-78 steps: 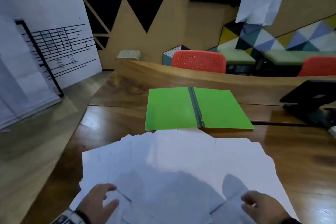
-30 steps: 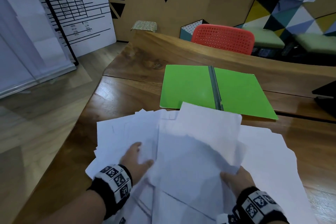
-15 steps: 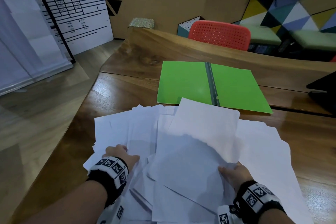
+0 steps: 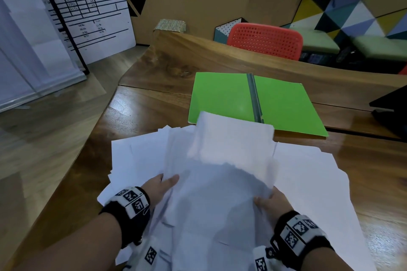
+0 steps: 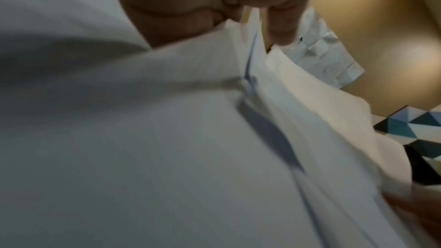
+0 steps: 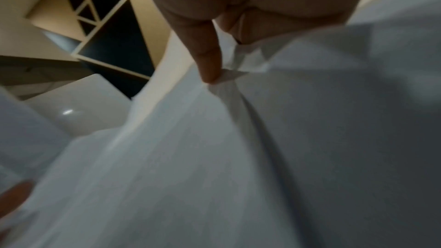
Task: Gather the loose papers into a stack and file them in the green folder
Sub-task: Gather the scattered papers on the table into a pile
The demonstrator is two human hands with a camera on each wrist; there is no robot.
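A bundle of white papers (image 4: 222, 174) is raised between both hands above the wooden table (image 4: 141, 112). My left hand (image 4: 161, 185) grips its left edge, thumb on top, fingers hidden underneath. My right hand (image 4: 267, 201) grips the right edge the same way. More loose sheets (image 4: 136, 156) fan out flat on the table to the left and to the right (image 4: 312, 174). The green folder (image 4: 222, 97) lies open just beyond the papers, its grey spine strip (image 4: 253, 97) running down the middle. In the wrist views the papers (image 5: 167, 139) (image 6: 238, 157) fill the frame under each thumb.
A red chair (image 4: 265, 39) stands behind the table's far edge. A dark device (image 4: 392, 108) sits at the right edge of the table. A whiteboard with black lines (image 4: 88, 11) leans at the far left over the wood floor (image 4: 44, 127).
My left hand has moved from the flat sheets on the left to the bundle's left edge and taken hold. The bundle now stands higher and more gathered between both hands.
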